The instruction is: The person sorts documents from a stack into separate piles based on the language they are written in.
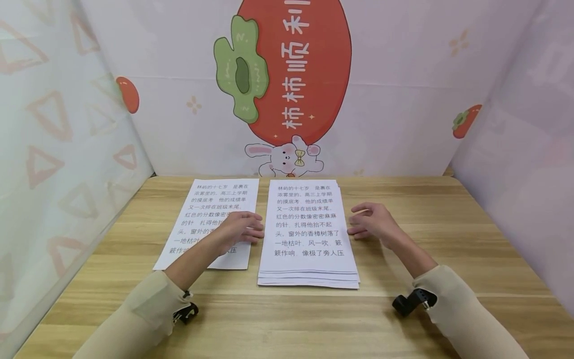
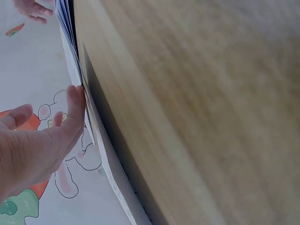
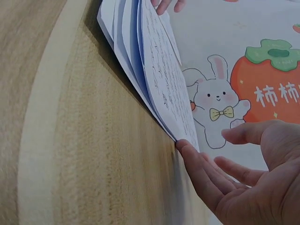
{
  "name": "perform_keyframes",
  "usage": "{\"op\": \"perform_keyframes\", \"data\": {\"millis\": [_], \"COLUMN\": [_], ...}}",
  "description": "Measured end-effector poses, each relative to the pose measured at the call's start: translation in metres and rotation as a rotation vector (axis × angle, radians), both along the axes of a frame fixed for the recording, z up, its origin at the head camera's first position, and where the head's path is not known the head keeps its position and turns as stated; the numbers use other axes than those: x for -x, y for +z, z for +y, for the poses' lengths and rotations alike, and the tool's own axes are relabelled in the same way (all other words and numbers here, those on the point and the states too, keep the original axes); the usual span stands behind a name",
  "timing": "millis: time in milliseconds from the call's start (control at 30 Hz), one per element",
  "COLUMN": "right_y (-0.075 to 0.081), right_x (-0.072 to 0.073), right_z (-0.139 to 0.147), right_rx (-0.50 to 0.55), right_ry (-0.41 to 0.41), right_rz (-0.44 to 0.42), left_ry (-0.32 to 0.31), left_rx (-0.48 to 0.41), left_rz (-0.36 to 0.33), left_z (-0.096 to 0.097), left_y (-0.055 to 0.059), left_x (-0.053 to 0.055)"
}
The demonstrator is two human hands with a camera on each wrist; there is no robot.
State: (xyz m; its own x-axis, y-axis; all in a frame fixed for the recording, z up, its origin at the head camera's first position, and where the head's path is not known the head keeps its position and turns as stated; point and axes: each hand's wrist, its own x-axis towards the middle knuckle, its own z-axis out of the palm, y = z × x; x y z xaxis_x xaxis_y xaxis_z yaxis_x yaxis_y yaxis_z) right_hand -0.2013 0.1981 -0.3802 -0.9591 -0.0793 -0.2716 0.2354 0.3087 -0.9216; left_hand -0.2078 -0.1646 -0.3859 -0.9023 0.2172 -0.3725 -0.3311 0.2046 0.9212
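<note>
Between my two hands, on the brown wood-grain tabletop (image 1: 291,319), the loosely aligned stack of white printed paper sheets (image 1: 308,230) is lying lengthwise from far to near, its far end close to the middle of the surface's far edge. From the left edge's side, my left hand (image 1: 237,230) is reaching across the thin white rectangular printed paper (image 1: 202,209), its fingertips seemingly meeting the stack's left long side. From the right edge's side, my right hand (image 1: 374,223) is facing it, fingertips seemingly at the right long side. Neither hand is standing clearly nearer; both are flanking the stack roughly midway along its length, fingers loosely bent and grasping nothing. Toward the near edge, the lower sheets are jutting out unevenly.
</note>
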Motion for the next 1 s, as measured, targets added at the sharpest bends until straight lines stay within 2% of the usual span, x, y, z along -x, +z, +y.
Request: {"op": "perform_keyframes", "data": {"millis": [233, 667, 1000], "right_y": [0.002, 0.004, 0.005], "right_x": [-0.002, -0.009, -0.012], "right_z": [0.0, -0.004, -0.004], "right_rx": [0.026, 0.047, 0.058], "right_ry": [0.006, 0.006, -0.005], "right_rz": [0.005, 0.038, 0.048], "left_ry": [-0.004, 0.013, 0.036], "left_rx": [-0.015, -0.019, -0.021], "left_rz": [0.015, 0.002, 0.031], "left_z": [0.0, 0.003, 0.002], "left_y": [0.002, 0.006, 0.009], "left_x": [0.0, -0.003, -0.006]}}
